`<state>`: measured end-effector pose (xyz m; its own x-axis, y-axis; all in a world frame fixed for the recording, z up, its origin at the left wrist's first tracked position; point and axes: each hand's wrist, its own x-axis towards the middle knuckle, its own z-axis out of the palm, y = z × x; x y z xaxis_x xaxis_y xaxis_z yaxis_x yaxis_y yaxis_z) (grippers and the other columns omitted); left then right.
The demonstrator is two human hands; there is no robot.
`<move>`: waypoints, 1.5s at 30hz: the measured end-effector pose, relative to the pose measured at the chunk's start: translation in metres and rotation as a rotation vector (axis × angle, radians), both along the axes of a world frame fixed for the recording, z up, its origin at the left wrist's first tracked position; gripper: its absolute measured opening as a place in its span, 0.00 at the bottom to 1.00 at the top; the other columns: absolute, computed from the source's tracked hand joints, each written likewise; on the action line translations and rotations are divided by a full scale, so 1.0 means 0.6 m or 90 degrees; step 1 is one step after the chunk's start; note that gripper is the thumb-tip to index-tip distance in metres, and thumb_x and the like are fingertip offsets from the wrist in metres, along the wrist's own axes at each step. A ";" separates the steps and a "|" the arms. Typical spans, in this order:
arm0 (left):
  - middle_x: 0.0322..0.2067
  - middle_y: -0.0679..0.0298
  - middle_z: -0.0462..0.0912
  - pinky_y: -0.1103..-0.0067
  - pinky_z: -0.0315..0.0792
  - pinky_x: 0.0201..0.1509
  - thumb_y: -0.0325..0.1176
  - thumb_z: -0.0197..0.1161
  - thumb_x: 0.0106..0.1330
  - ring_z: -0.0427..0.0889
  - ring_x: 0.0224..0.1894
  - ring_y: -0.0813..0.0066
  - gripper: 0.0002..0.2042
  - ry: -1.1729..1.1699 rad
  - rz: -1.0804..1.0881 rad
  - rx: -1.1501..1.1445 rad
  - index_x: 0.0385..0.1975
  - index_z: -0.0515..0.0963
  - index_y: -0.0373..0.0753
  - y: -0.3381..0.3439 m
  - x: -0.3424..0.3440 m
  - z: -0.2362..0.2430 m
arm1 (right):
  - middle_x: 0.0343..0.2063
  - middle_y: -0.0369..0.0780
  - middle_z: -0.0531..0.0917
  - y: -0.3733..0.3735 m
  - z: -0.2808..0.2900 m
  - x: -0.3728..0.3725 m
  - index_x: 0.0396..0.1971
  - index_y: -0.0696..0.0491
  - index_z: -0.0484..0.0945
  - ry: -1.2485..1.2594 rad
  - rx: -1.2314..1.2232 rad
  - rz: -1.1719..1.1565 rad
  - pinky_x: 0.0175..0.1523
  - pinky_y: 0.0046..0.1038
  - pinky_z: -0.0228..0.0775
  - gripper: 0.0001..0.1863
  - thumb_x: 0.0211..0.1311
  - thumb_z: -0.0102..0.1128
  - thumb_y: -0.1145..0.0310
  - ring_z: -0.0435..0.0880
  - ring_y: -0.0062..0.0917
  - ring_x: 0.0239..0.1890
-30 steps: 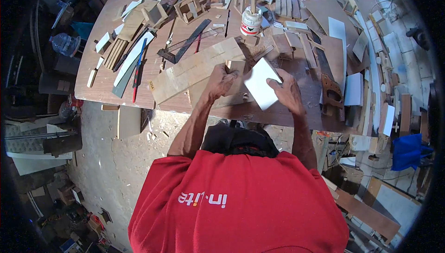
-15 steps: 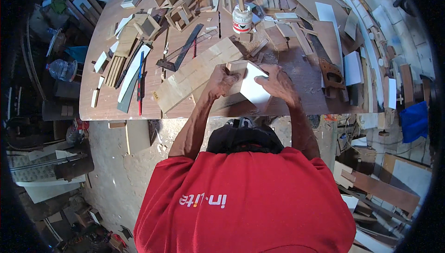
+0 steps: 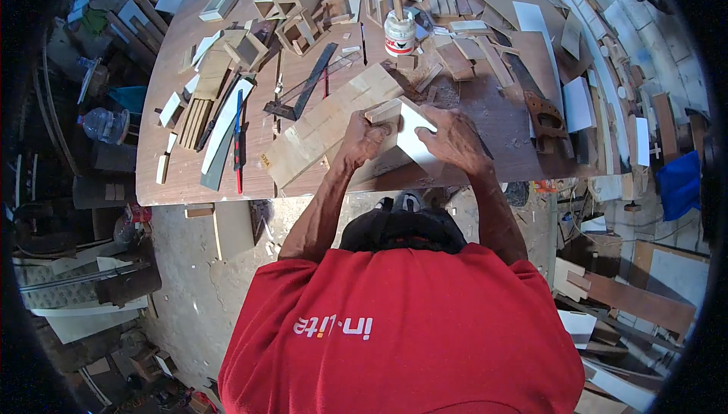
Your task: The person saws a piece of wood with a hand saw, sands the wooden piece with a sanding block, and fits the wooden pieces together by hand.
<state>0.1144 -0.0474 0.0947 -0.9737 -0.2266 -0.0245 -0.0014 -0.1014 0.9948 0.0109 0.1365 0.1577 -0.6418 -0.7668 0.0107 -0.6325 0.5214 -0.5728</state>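
Note:
Over the near edge of the work table, my two hands grip a small wooden assembly with a white face and bare wood edges. The fingers of my left hand wrap around its left side, where a wooden wall shows. On the right, my right hand is closed on the piece with the thumb pressed against the white face. Most of my fingertips are hidden behind it. A long pale wooden board lies slantwise on the table just beyond and left of my left hand.
A white glue tub with a stick in it stands farther back. A handsaw lies at right. A dark try square, a red-and-blue pencil and several small wooden frames lie left of the tub on the table.
The assembly has tilted slightly in my hands, and its white face looks narrower. Both hands keep their hold. The whole view has shifted a little.

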 end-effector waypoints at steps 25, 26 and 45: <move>0.46 0.58 0.74 0.78 0.67 0.54 0.25 0.54 0.60 0.73 0.47 0.72 0.31 0.046 0.052 -0.133 0.65 0.55 0.37 0.003 0.034 0.028 | 0.36 0.47 0.85 0.007 0.022 -0.032 0.48 0.56 0.80 -0.248 -0.029 0.046 0.46 0.32 0.73 0.24 0.55 0.63 0.57 0.83 0.32 0.39; 0.47 0.57 0.73 0.77 0.66 0.54 0.24 0.53 0.59 0.72 0.48 0.72 0.31 0.052 0.073 -0.136 0.66 0.55 0.37 0.001 0.034 0.025 | 0.36 0.47 0.85 0.012 0.016 -0.033 0.49 0.57 0.80 -0.252 -0.085 0.035 0.46 0.32 0.73 0.24 0.57 0.63 0.56 0.83 0.31 0.40; 0.42 0.51 0.76 0.62 0.83 0.42 0.25 0.47 0.60 0.82 0.38 0.58 0.18 -0.212 0.245 0.427 0.51 0.68 0.28 -0.019 0.009 -0.017 | 0.44 0.44 0.81 0.023 -0.078 0.036 0.61 0.57 0.68 -0.489 -0.388 -0.137 0.49 0.30 0.74 0.28 0.61 0.60 0.67 0.81 0.26 0.45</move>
<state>0.1197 -0.0586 0.0845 -0.7494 -0.3763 -0.5447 -0.1288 -0.7242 0.6775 0.0326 0.1502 0.1108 -0.7635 -0.6359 -0.1123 0.0939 0.0628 -0.9936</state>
